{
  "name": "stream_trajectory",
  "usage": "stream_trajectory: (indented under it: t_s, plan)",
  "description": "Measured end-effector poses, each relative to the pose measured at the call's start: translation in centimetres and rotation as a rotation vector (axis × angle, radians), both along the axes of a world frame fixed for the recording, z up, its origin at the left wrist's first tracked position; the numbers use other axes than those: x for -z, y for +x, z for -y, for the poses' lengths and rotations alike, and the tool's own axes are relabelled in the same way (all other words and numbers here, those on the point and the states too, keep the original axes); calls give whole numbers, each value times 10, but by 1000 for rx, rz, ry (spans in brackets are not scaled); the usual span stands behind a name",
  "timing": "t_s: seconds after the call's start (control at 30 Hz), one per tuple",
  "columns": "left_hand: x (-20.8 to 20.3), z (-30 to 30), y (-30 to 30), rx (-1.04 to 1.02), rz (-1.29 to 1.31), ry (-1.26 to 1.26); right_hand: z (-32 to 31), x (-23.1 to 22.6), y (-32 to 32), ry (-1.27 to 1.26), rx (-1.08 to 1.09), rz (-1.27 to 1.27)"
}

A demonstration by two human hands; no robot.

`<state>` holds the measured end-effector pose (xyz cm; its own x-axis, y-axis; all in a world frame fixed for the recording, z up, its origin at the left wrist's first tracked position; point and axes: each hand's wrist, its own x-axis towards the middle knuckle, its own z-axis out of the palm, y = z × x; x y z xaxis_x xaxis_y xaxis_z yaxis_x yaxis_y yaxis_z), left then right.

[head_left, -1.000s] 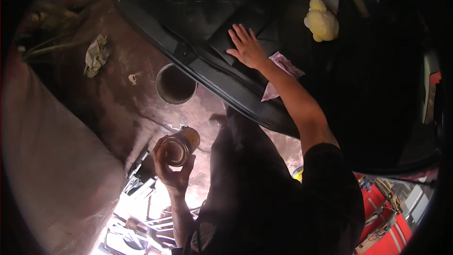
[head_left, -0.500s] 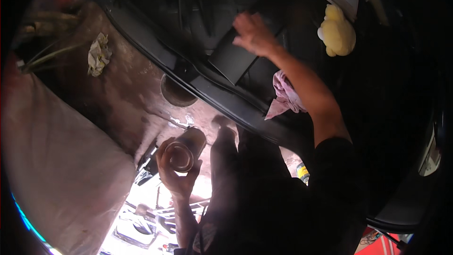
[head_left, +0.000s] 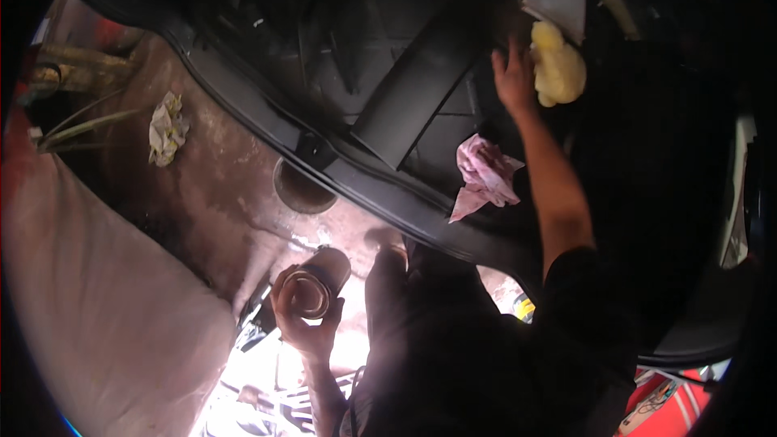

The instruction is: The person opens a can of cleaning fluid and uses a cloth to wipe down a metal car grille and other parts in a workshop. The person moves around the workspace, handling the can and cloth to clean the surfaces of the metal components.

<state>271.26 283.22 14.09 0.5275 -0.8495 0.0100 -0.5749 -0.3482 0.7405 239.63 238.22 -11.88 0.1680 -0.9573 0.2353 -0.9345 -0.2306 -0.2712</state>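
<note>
My left hand (head_left: 301, 320) is wrapped round a cylindrical can (head_left: 332, 265), whose ringed round end faces up at me. My right hand (head_left: 515, 81) reaches over a dark, black-lined compartment, fingers spread and nothing in them. Right beside it is a pale yellow, rounded, soft-looking thing (head_left: 560, 66); whether they touch I cannot tell. A long flat dark panel (head_left: 417, 93) slants across the compartment to the left of that hand. Closer to me, a crumpled pink cloth (head_left: 484, 174) lies near the compartment's edge.
A raised black rim (head_left: 275, 129) curves between the compartment and the brownish ground (head_left: 218, 170). On that ground are a crumpled whitish paper (head_left: 167, 129) and a dark round vessel (head_left: 303, 188). A large pale covered shape (head_left: 113, 299) fills the lower left. White papers (head_left: 558, 4) lie beyond the yellow thing.
My right hand has moved right, from above the dark panel to beside the yellow thing. The pink cloth now shows fully. My left hand keeps the can in about the same place.
</note>
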Motion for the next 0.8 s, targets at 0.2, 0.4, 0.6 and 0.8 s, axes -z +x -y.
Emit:
stream_trajectory:
  t_s: [0.2,0.4,0.6,0.8]
  plan:
    - [-3,-37,-12,-40,-75,-144,-221,-19,0,200,-6,-161]
    - [-8,-120,-24,-72,-58,-228,-290,-8,-14,360,-24,-252]
    - [-5,-204,-50,-173,6,-274,-287,-45,-39,197,-128,44]
    - [-11,-269,-92,-284,12,-314,-300,-50,6,697,-291,764]
